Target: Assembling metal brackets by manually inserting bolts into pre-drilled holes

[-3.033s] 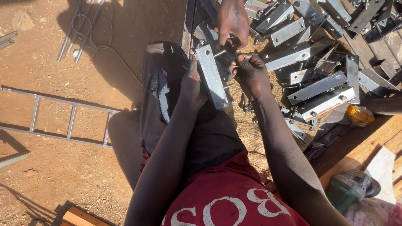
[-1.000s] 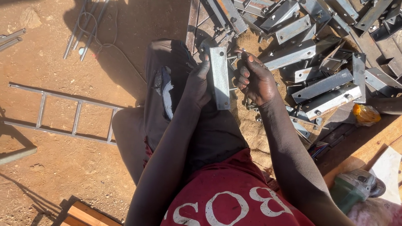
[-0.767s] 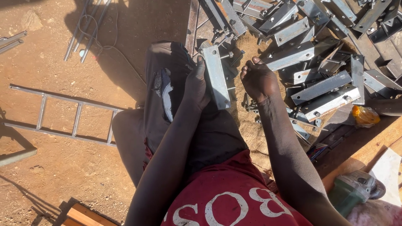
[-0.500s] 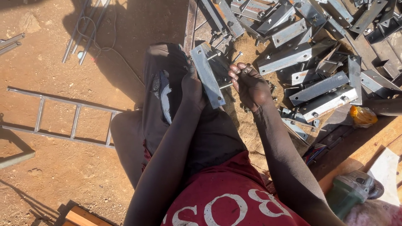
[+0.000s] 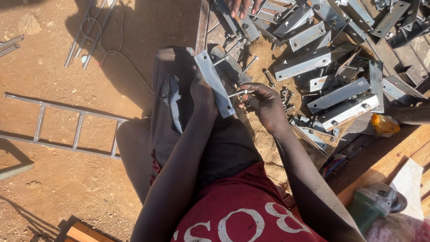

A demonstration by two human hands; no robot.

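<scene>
My left hand (image 5: 202, 95) grips a flat grey metal plate (image 5: 214, 83) with bolt holes, held tilted above my knee. My right hand (image 5: 264, 102) pinches a short steel bolt (image 5: 237, 93) whose tip meets the plate's right edge near its lower end. A second bolt (image 5: 221, 59) sticks out of the plate near its upper end. Both hands work over brown sacking (image 5: 264, 139) spread on the ground.
A heap of grey metal brackets (image 5: 336, 67) and loose bolts lies at upper right. Another person's hand (image 5: 242, 6) reaches in at the top edge. A metal ladder-like frame (image 5: 58, 130) lies on the dirt at left. A green angle grinder (image 5: 374, 207) and wooden boards sit at lower right.
My right hand dropped toward the loose bolts on the sacking, then came back with a bolt and brought it against the plate. The plate tilted further left in my left hand.
</scene>
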